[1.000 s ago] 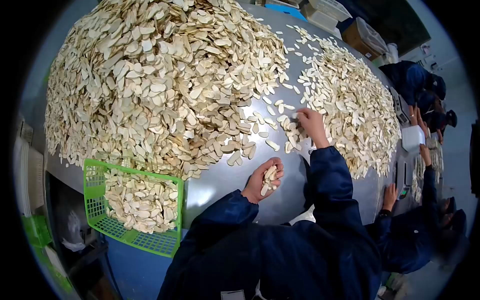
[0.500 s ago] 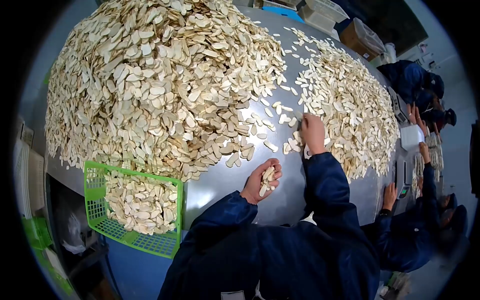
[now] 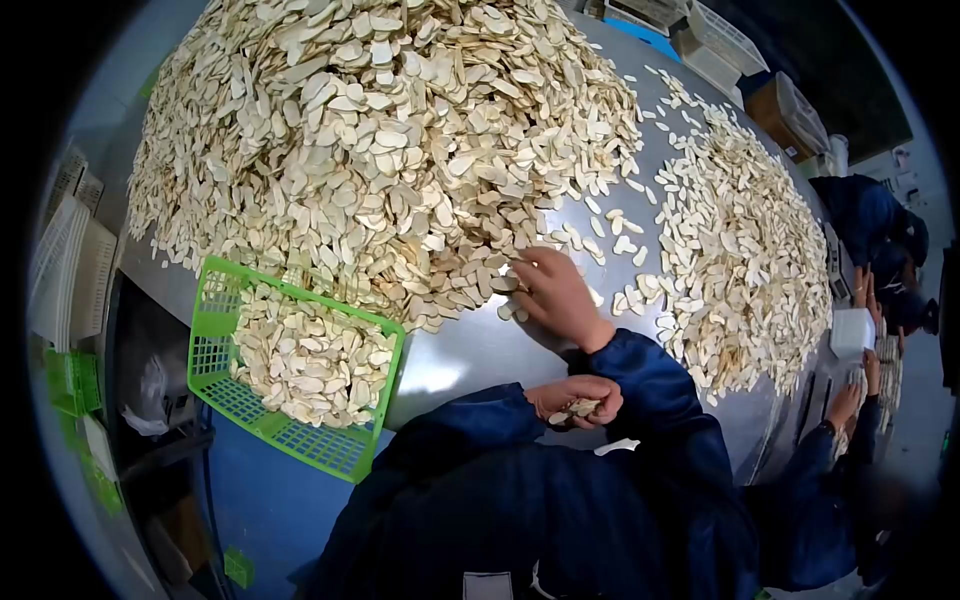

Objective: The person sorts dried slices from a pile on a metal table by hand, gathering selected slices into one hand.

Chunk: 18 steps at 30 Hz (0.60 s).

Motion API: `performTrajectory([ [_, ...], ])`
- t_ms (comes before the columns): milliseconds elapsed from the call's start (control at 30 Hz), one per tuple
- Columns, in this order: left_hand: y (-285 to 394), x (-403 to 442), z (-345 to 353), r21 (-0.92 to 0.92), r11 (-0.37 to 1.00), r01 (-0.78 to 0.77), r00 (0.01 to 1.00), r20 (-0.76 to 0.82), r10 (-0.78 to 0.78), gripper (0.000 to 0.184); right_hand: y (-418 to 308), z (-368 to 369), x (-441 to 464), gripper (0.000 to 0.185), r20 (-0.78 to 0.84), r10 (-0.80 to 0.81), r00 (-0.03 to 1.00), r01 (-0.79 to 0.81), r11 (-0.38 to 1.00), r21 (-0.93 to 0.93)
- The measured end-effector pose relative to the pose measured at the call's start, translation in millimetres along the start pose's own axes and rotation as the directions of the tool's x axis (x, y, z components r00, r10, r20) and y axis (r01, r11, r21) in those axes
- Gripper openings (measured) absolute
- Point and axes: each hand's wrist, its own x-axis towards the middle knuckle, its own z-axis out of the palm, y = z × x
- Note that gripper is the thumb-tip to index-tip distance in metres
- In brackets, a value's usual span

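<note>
My left hand (image 3: 578,400) is curled close to my body, its fingers closed round a small bunch of pale, flat, oval dried slices (image 3: 577,410). The exact kind of slice cannot be made out. My right hand (image 3: 562,298) reaches left to the lower edge of a large heap of the same slices (image 3: 380,150). Its fingers are apart and touch a few slices at that edge; no slice is plainly gripped. To the left, a green plastic basket (image 3: 397,375), partly filled with slices, sits tilted at the metal table's (image 3: 440,365) near edge.
A second, lower pile of slices (image 3: 740,250) spreads over the right side of the table, with loose slices between the piles. Co-workers in dark blue sleeves (image 3: 800,480) work on the far right, near a white container (image 3: 852,332). White crates (image 3: 720,45) stand at the back.
My right hand has moved left from the right-hand pile to the large heap's edge. My left hand has turned and drawn closer to my body, still holding slices. The view has shifted.
</note>
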Motion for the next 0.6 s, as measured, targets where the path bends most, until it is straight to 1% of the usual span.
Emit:
performTrajectory([
  [33,-1.7,0.1,0.2,0.005,1.000,0.029,1.000,0.008,-0.029,0.031,-5.5,2.0,2.9,0.036,0.124,-0.100,0.987,0.098,0.995,0.019],
  [67,-1.2,-0.2,-0.2,0.042,0.997,0.060,0.998,0.022,-0.061,0.032,-14.8,5.3,-0.5,0.040,0.087,-0.148,0.985,0.158,0.981,-0.109],
  [100,-1.7,-1.0,-0.7,0.054,0.995,0.080,0.997,0.005,-0.080,0.032,-11.5,6.4,-7.5,0.043,0.115,-0.116,0.987,0.128,0.986,-0.108],
  [167,-3.8,-0.2,-2.1,0.078,0.991,0.110,0.994,-0.019,-0.109,0.032,2.2,-15.5,-13.1,0.045,0.187,0.081,0.979,-0.070,0.996,-0.060],
  [200,-2.5,1.1,-0.7,0.048,0.993,0.109,0.994,-0.001,-0.109,0.032,6.8,-12.1,-16.8,0.042,0.140,0.043,0.989,-0.037,0.998,-0.049],
  [233,-1.1,1.2,-0.6,0.046,0.994,0.100,0.995,-0.024,-0.099,0.031,23.8,-34.9,-33.6,0.033,-0.086,0.082,0.993,-0.093,0.986,-0.135],
  [300,1.4,-0.4,-0.7,0.039,0.996,0.086,0.994,-0.072,-0.083,0.030,32.0,-38.6,-45.4,0.022,-0.221,0.115,0.968,-0.136,0.987,-0.081],
  [400,7.7,0.6,1.2,0.010,0.999,0.050,0.996,-0.079,-0.050,0.028,39.0,-52.2,-47.7,0.016,-0.255,0.351,0.901,-0.372,0.927,-0.042],
  [500,10.1,-1.6,0.5,-0.010,1.000,0.008,0.992,-0.129,-0.009,0.027,40.9,-41.8,-39.9,0.015,-0.231,0.410,0.882,-0.439,0.894,-0.091],
  [533,11.5,-3.0,0.9,-0.008,1.000,-0.014,0.988,-0.152,0.013,0.027,39.2,-37.4,-34.5,0.014,-0.201,0.417,0.886,-0.439,0.895,-0.076],
  [567,12.6,-4.0,1.0,-0.007,0.999,-0.038,0.984,-0.175,0.036,0.027,36.5,-32.1,-30.1,0.014,-0.202,0.351,0.914,-0.370,0.927,-0.064],
  [600,13.3,-4.7,-2.5,-0.037,0.998,-0.047,0.988,-0.147,0.041,0.025,34.3,-27.3,-24.7,0.014,-0.197,0.287,0.937,-0.313,0.943,-0.113],
])
